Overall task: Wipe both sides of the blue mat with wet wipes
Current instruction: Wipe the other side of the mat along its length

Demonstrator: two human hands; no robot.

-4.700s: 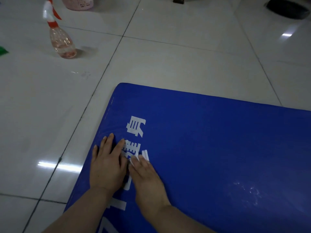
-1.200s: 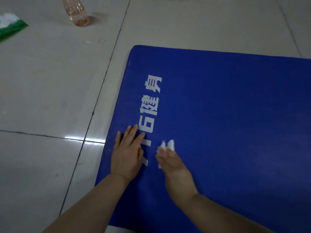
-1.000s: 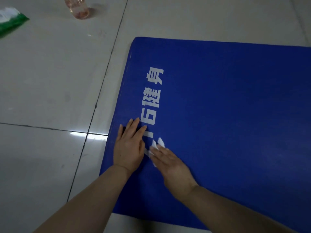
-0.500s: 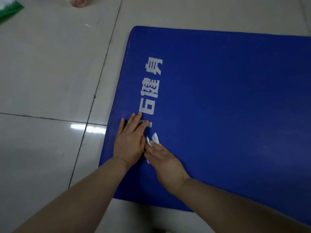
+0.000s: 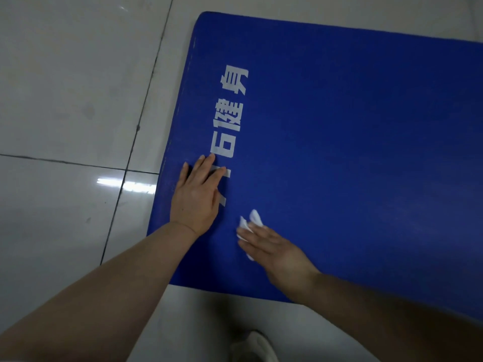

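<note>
R hand [image 5: 277,253] flat, fingers straight, pressing a white wet wipe [image 5: 250,222] onto the blue mat [image 5: 352,152]; grip not curled, wipe crumpled, poking out past the fingertips; L hand [image 5: 197,195] just beside it, apart, palm down w/ fingers spread, resting on mat near its left edge, tips over the white lettering [image 5: 230,118]; mat lies flat on pale tiled floor [image 5: 70,100], near-left corner in view; pale shoe [image 5: 254,347] at bottom edge, off the mat.

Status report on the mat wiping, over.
Left hand flat on mat, steadying. Right hand pressing wipe on mat near lettering. Nothing in the way.
</note>
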